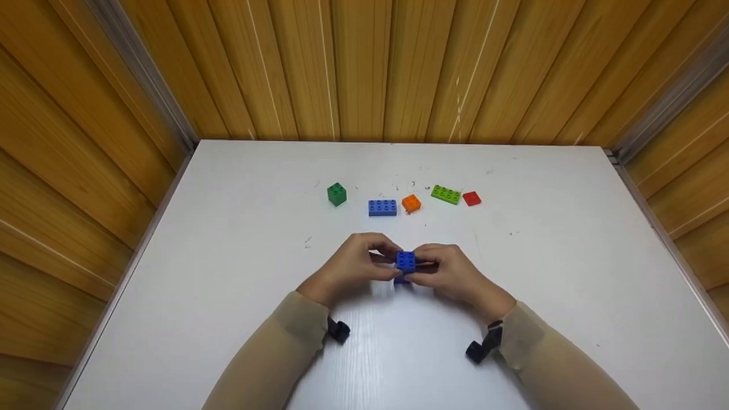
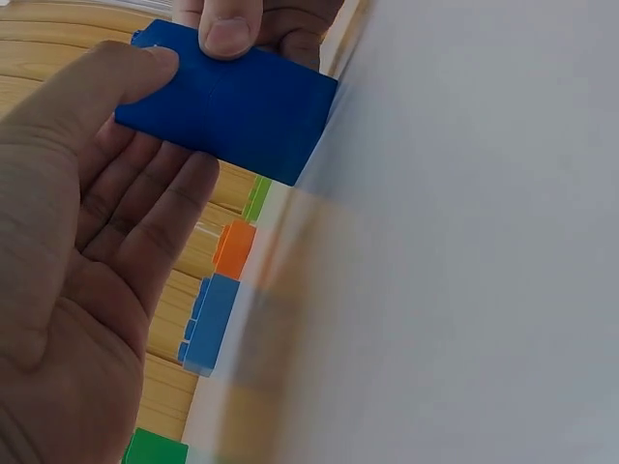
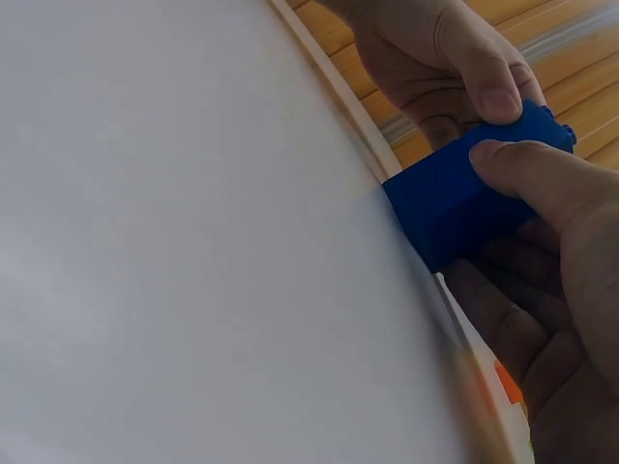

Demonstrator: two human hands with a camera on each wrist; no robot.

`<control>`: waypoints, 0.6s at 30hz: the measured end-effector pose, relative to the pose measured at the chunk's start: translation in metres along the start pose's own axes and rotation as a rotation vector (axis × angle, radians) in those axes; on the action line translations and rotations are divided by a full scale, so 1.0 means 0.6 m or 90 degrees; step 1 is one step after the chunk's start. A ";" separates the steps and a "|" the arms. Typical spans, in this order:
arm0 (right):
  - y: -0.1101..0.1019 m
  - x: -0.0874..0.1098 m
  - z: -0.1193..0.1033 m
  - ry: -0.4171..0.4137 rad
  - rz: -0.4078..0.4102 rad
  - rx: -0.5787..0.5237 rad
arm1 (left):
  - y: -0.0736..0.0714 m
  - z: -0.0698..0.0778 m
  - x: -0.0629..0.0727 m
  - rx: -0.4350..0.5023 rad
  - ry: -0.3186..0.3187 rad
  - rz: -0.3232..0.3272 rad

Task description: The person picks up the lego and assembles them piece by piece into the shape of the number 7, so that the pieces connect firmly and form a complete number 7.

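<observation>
Both hands hold one tall blue toy brick point(image 1: 405, 261) with studs on its top, near the middle of the table. My left hand point(image 1: 364, 259) pinches it from the left, thumb on the near face and fingers behind. From the opposite side, my right hand point(image 1: 447, 267) grips it the same way. In the left wrist view the smooth near face of the blue brick point(image 2: 242, 111) shows between the two thumbs. The right wrist view has the brick's lower end point(image 3: 421, 217) at or close to the tabletop; whether it touches cannot be told.
Behind the hands lie a dark green brick point(image 1: 336, 195), a lighter blue brick point(image 1: 382, 208), an orange brick point(image 1: 411, 203), a lime green brick point(image 1: 446, 194) and a flat red piece point(image 1: 471, 198). Wood-look panels point(image 1: 364, 68) border the white table point(image 1: 239, 228) at the back and sides.
</observation>
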State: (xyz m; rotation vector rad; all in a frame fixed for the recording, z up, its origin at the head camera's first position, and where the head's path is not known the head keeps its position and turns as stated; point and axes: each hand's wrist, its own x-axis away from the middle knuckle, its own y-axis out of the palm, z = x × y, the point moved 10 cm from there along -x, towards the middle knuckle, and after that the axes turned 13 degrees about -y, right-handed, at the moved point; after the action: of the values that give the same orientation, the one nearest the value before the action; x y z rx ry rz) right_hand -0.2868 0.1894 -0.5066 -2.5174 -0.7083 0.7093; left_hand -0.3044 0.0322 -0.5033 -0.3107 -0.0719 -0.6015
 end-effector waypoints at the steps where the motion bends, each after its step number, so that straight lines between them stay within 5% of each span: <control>1: 0.001 0.002 0.002 0.004 0.002 -0.004 | 0.001 -0.002 0.000 0.001 -0.002 -0.001; 18: -0.002 0.003 0.009 0.000 0.018 -0.038 | 0.000 0.006 -0.001 -0.050 0.005 -0.007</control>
State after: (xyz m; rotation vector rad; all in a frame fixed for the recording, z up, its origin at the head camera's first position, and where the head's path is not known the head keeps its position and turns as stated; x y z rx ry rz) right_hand -0.2887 0.1927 -0.5107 -2.5861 -0.7047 0.7089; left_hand -0.3049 0.0340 -0.5002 -0.3837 -0.0420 -0.6176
